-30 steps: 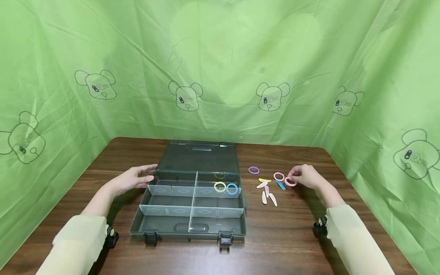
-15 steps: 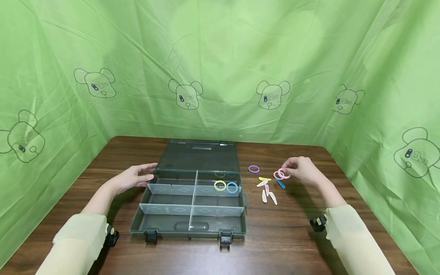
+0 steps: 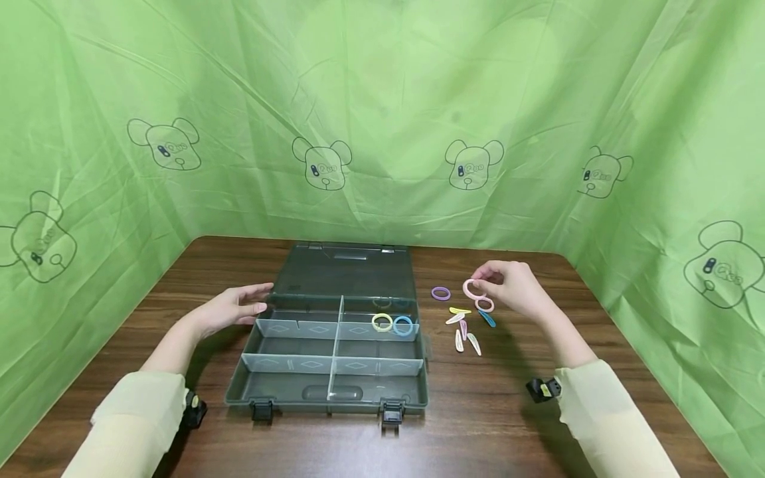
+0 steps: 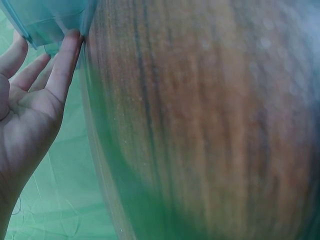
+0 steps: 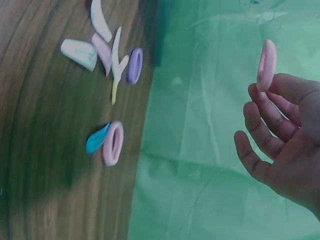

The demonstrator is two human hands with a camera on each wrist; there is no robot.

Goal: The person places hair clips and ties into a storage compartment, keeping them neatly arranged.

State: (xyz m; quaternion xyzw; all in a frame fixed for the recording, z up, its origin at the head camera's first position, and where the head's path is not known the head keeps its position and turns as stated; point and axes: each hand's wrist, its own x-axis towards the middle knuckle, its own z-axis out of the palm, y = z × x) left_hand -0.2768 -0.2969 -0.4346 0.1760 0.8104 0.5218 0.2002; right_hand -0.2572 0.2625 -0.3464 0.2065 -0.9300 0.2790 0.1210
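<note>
Between thumb and fingertips my right hand [image 3: 510, 287] pinches a pink hair tie [image 5: 267, 65], raised above the table. Below it on the wood lies a second pink hair tie [image 3: 485, 305], beside a blue hair clip [image 3: 487, 318]. My left hand [image 3: 230, 310] touches the left side of a grey divided box [image 3: 239, 385], its fingers fairly straight, as the left wrist view also shows. The box's lid [image 3: 352, 272] is laid back. A yellow hair tie [image 3: 382, 323] and a blue hair tie [image 3: 403, 326] are in its back right compartment.
A purple hair tie [image 3: 441, 293] lies right of the lid. Several hair clips, among them a yellow one [image 3: 460, 311] and a pale one [image 3: 474, 344], are scattered between the box and my right hand. A green curtain [image 3: 382, 199] hangs behind the wooden table [image 3: 478, 411].
My right hand has lifted the pink hair tie from the table and carried it leftward, past the other pink one. My left hand stays at the box.
</note>
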